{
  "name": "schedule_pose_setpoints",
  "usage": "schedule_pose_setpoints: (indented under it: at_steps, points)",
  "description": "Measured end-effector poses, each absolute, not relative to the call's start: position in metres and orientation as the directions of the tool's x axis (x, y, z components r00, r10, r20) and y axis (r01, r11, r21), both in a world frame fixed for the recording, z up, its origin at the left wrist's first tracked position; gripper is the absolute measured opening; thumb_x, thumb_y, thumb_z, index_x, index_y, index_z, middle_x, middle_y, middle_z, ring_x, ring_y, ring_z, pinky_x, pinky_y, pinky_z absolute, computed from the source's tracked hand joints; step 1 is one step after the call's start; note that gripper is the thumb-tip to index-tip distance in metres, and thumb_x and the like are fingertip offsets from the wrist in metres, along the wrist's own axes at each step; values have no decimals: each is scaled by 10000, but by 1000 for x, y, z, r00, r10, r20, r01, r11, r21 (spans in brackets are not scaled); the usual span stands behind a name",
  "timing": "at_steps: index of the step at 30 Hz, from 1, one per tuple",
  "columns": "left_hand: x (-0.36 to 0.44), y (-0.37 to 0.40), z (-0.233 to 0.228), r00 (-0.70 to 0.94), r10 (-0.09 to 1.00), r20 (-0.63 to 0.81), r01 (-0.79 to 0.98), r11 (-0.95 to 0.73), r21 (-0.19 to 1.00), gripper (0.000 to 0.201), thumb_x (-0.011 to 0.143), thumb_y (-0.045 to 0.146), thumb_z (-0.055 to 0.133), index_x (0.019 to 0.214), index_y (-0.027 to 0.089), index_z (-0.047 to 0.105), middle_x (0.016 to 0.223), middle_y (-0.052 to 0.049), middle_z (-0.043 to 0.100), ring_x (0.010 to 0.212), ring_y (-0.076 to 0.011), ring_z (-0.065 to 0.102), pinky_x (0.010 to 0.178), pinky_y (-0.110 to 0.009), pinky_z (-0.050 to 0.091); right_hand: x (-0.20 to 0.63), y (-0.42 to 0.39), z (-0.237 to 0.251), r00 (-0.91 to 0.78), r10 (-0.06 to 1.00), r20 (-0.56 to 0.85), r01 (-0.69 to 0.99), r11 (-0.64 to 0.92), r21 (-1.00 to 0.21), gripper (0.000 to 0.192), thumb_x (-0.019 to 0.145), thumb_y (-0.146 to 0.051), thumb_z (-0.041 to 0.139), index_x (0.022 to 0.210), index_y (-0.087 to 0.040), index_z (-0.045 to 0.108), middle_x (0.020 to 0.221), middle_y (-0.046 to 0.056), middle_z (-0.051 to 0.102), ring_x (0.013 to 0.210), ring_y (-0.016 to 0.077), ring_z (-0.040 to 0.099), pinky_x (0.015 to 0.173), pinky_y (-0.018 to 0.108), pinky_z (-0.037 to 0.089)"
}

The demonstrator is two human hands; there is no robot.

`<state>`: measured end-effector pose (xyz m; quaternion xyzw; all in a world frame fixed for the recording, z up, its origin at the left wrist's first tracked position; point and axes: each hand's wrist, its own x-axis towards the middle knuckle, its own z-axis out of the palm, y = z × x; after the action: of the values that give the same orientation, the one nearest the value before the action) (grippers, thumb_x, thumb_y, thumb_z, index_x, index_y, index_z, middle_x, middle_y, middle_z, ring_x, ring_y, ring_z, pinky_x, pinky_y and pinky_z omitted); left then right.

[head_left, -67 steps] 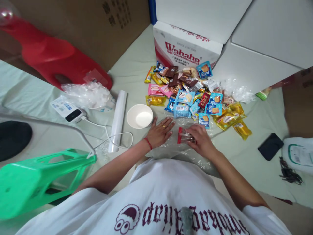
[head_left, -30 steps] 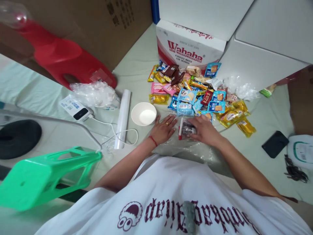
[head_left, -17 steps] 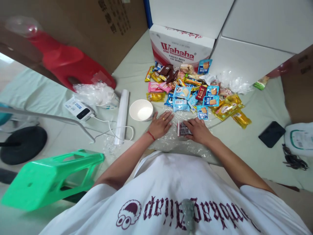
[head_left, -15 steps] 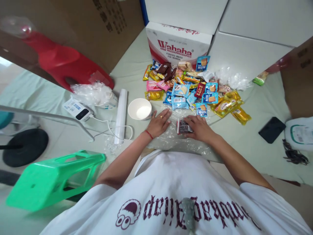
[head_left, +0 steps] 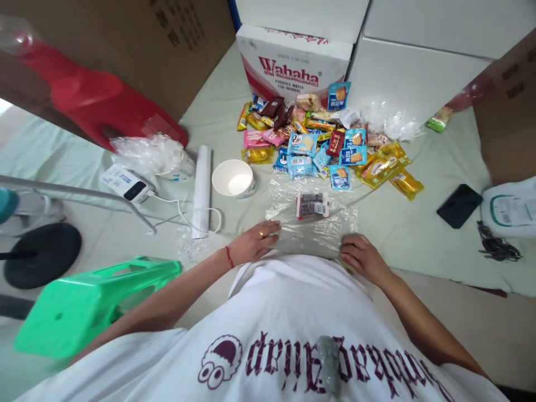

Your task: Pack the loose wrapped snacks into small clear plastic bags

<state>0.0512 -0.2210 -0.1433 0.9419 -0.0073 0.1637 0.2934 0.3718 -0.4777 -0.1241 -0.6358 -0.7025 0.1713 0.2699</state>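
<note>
A clear plastic sheet (head_left: pixel 307 241) lies at the near edge of the covered surface, just in front of my shirt. Resting on it is a small snack packet (head_left: pixel 312 205) with dark contents and red-and-white ends; neither hand touches it. My left hand (head_left: pixel 256 241), with a ring and a red wrist string, has its fingers closed at the sheet's near left corner. Curled fingers of my right hand (head_left: pixel 362 257) grip the near right corner. The sheet looks stretched between both hands. A white paper cup (head_left: pixel 234 177) stands beyond my left hand.
A pile of wrapped snacks (head_left: pixel 302 144) lies before the Wahaba carton (head_left: pixel 293 67). Leftward are a white roll (head_left: pixel 201 192), a cabled white device (head_left: pixel 128 184), a red jug (head_left: pixel 113 106) and a green stool (head_left: pixel 92 301). A black phone (head_left: pixel 459 206) lies right.
Both hands have drawn back toward my body, to the sheet's near corners. My right hand has let go of the dark snack packet, which now lies uncovered on the sheet.
</note>
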Motion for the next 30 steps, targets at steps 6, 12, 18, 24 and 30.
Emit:
schedule_pose_setpoints:
  at_steps: [6, 12, 18, 24, 30]
  points:
    - [61, -203, -117, 960, 248, 127, 36, -565, 824, 282, 1041, 366, 521, 998, 184, 732, 1106, -126, 772, 1161, -229, 705, 1002, -371, 583, 391, -463, -96, -20, 999, 31, 679, 36, -734, 259, 1065, -368, 467, 936, -235, 648, 942, 81, 691, 903, 224, 637, 819, 374, 530]
    - [98, -172, -87, 796, 602, -59, 361, -395, 845, 337, 990, 441, 519, 889, 181, 708, 820, -33, 733, 756, -164, 649, 727, -282, 503, 439, -403, -54, 125, 991, -52, 638, -120, -761, 321, 1024, -494, 503, 888, -221, 604, 801, 17, 637, 735, 175, 573, 702, 286, 449]
    - [152, -155, -103, 529, 843, -96, 727, -391, 564, 190, 905, 296, 586, 753, 188, 617, 725, -33, 602, 694, -190, 550, 675, -318, 407, 468, -336, -76, 188, 967, -171, 722, -254, -643, 269, 957, -406, 504, 838, -193, 617, 778, 37, 668, 718, 177, 569, 675, 271, 404]
    - [167, -164, -122, 504, 861, 69, 764, -481, 429, 181, 882, 185, 564, 1018, 155, 679, 1063, -155, 633, 1032, -314, 592, 906, -441, 492, 467, -315, -80, 221, 943, -251, 935, -278, -222, 228, 964, -335, 513, 930, -199, 692, 956, 102, 720, 827, 229, 604, 679, 303, 359]
    - [165, -185, -87, 558, 758, 338, 618, -652, 440, 314, 917, 101, 459, 1109, 167, 699, 1112, -139, 636, 1048, -288, 558, 950, -463, 475, 459, -259, -68, 42, 999, -32, 976, -48, -214, 371, 1028, -342, 461, 1267, -140, 661, 1195, 176, 682, 1122, 322, 547, 920, 382, 401]
